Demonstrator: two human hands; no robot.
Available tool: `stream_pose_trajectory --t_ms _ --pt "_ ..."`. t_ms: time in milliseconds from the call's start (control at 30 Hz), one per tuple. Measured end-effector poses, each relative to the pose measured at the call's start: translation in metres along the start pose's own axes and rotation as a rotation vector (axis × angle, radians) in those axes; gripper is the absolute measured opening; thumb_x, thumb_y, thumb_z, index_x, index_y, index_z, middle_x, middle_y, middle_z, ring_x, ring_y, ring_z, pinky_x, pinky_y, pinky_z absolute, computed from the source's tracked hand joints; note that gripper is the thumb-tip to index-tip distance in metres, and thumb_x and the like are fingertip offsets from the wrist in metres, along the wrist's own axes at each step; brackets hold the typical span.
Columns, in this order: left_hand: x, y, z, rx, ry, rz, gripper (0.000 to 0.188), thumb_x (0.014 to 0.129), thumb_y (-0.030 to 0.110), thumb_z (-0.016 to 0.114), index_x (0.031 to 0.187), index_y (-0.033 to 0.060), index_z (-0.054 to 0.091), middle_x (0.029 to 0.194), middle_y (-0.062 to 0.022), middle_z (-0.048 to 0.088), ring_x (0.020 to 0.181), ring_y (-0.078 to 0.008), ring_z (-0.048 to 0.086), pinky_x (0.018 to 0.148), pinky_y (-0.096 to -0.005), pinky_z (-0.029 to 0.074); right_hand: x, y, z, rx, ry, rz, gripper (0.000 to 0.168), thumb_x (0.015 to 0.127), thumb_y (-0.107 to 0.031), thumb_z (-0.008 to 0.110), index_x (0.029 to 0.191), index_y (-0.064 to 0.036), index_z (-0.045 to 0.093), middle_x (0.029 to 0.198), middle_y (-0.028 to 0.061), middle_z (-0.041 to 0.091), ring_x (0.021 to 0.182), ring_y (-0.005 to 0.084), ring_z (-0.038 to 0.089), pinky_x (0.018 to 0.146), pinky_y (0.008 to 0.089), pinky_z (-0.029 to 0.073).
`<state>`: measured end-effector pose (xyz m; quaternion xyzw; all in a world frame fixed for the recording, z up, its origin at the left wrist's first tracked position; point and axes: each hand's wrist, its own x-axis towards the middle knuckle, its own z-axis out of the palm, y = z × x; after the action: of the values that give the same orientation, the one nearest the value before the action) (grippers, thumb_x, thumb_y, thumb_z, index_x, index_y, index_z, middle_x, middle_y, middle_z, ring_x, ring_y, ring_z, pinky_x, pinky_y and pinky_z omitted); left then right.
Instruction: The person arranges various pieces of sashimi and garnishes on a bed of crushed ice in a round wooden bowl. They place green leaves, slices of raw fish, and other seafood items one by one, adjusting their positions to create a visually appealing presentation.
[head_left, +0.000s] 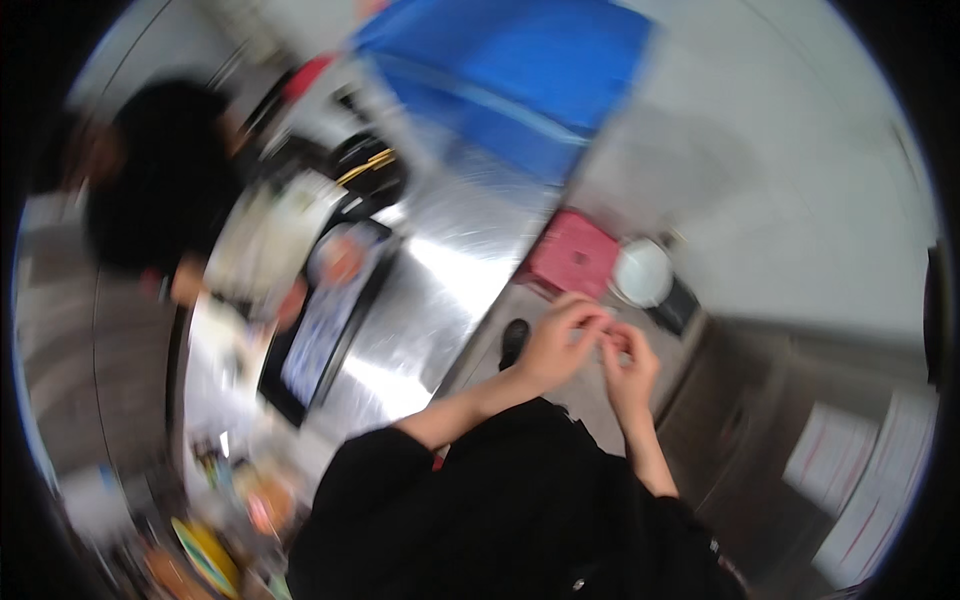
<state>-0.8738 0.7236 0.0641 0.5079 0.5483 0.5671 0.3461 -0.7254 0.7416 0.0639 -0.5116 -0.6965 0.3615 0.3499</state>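
Both of my hands are in front of my body, their fingertips close together above the floor. My left hand (561, 337) has its thumb and fingers curled towards each other. Beside it on the right, my right hand (628, 360) is bent in a similar way. Blur hides whether anything small lies between the fingertips. Beyond the hands are a red plastic stool (574, 253) and a round white container (642, 273). A stainless steel counter (442, 300) runs along my left side.
A blue box or bin (510, 67) stands at the counter's far end. A black tray (326, 322) holding blue-and-white material lies at left, near a black container (369, 176). Across the counter is a person in black (165, 172). Papers (832, 456) hang on the cabinet at right.
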Motion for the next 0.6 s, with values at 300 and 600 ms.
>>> stream_pose_trajectory --t_ms 300,600 --pt "-0.097 0.069 0.169 -0.347 -0.851 -0.233 0.017 0.096 -0.001 0.057 0.113 -0.0018 0.057 0.107 -0.0075 0.061 0.101 -0.0157 0.062 0.088 -0.0288 0.052 -0.198 0.023 -0.131 -0.011 0.747 0.238 0.015 0.087 -0.007 0.071 0.099 -0.003 0.061 0.073 0.0072 0.066 0.06 0.0178 0.063 0.054 0.0324 0.05" --pt "-0.417 0.112 0.26 -0.304 -1.818 0.137 0.016 0.087 -0.005 0.066 0.103 -0.0017 0.066 0.105 -0.0123 0.066 0.093 -0.0185 0.068 0.08 -0.029 0.057 -0.547 -0.008 -0.109 -0.069 1.546 0.783 0.016 0.087 -0.009 0.071 0.098 -0.003 0.061 0.073 0.0075 0.066 0.06 0.0152 0.064 0.055 0.0295 0.051"
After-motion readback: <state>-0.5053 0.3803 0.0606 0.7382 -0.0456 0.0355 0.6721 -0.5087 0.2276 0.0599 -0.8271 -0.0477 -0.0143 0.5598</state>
